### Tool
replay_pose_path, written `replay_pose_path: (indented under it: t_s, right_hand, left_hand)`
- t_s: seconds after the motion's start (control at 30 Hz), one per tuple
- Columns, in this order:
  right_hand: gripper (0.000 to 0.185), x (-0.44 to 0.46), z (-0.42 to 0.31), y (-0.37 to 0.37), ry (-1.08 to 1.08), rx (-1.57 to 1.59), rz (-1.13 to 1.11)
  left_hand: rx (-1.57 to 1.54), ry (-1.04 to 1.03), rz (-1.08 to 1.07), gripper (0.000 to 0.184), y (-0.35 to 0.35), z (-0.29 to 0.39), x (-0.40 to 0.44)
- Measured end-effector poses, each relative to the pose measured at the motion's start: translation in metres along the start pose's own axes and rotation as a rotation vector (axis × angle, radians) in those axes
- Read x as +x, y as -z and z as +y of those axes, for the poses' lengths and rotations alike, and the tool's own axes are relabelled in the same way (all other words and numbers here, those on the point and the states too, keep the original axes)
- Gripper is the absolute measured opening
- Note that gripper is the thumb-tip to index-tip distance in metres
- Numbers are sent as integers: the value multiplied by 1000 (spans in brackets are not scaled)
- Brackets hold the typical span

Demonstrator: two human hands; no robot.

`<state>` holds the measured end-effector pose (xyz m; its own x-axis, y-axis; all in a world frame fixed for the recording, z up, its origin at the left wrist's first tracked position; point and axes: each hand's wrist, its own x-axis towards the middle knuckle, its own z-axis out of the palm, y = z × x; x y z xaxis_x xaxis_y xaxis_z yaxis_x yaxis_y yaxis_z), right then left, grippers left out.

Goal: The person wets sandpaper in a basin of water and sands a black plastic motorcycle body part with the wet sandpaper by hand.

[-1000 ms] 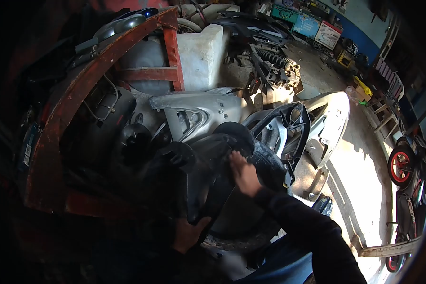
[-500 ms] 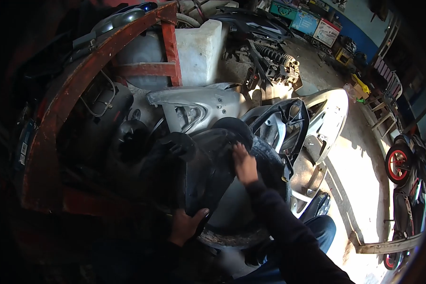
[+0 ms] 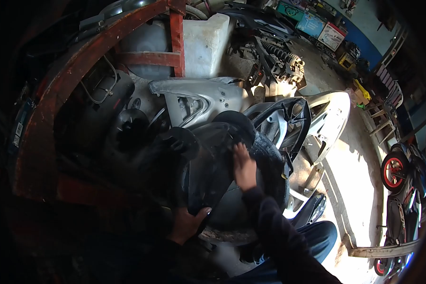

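Note:
A dark plastic panel (image 3: pixel 210 163) lies tilted over a round, dark basin-like thing (image 3: pixel 272 189) in front of me. My left hand (image 3: pixel 188 224) grips the panel's lower edge, its thumb on top and the other fingers hidden in shadow. Flat against the panel's right side rests my right hand (image 3: pixel 244 169), fingers stretched out; whether anything lies under the palm is hidden. Just behind the panel is a grey fairing (image 3: pixel 199 100), with a black frame-like part (image 3: pixel 288 124) to its right.
A red metal frame (image 3: pixel 71 83) curves along the left. A cream fairing (image 3: pixel 333 120) stands right of the black part. Farther back is a shock absorber (image 3: pixel 281 52). A motorcycle wheel (image 3: pixel 394 171) shows at the right, above a wooden beam (image 3: pixel 383 251).
My right hand has shifted slightly on the panel and lies flatter, with its forearm more upright. My left hand keeps its hold. The camera view has moved a little.

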<state>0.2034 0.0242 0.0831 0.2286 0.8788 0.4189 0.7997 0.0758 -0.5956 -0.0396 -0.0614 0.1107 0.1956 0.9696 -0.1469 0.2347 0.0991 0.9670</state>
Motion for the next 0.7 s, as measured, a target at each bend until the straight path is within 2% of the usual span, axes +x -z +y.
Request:
replay_pose_path:
  t_s: [0.07, 0.1, 0.17, 0.3, 0.37, 0.43, 0.5, 0.53, 0.57, 0.6, 0.63, 0.7]
  right_hand:
    - [30, 62, 38, -18, -71, 7, -60]
    - [29, 83, 23, 0, -215, 62, -182]
    - [30, 72, 42, -9, -51, 116, -160]
    - [34, -31, -46, 33, 65, 184, -162]
    - [32, -10, -21, 26, 127, 199, -129]
    - [32, 43, 29, 6, -46, 67, -164]
    - [31, 47, 44, -3, -43, 7, -143]
    - [31, 53, 31, 1, -47, -48, -112]
    - [32, 20, 12, 7, 16, 39, -56]
    - [33, -13, -10, 11, 165, -4, -40]
    - [36, -39, -50, 31, 149, -81, -224]
    - [35, -36, -39, 28, 184, 111, -103]
  left_hand:
    - [46, -149, 50, 29, -2, 2, 0]
    - [59, -196, 67, 29, -2, 5, -1]
    - [11, 43, -97, 30, 10, 33, 1]
    - [-135, 13, -55, 34, 4, 11, 12]
    - [-173, -69, -49, 41, -4, -1, 10]
    - [-102, -89, -33, 45, -3, 2, 8]
    - [-47, -113, -12, 48, -5, 14, 7]
    - [-57, -91, -62, 50, 0, 24, 10]
    - [-72, -67, -105, 51, 2, 31, 11]
    - [-80, -75, -99, 51, 3, 37, 11]
    - [-75, -50, -94, 50, 4, 42, 10]
    - [-59, -29, -93, 49, 2, 42, 9]
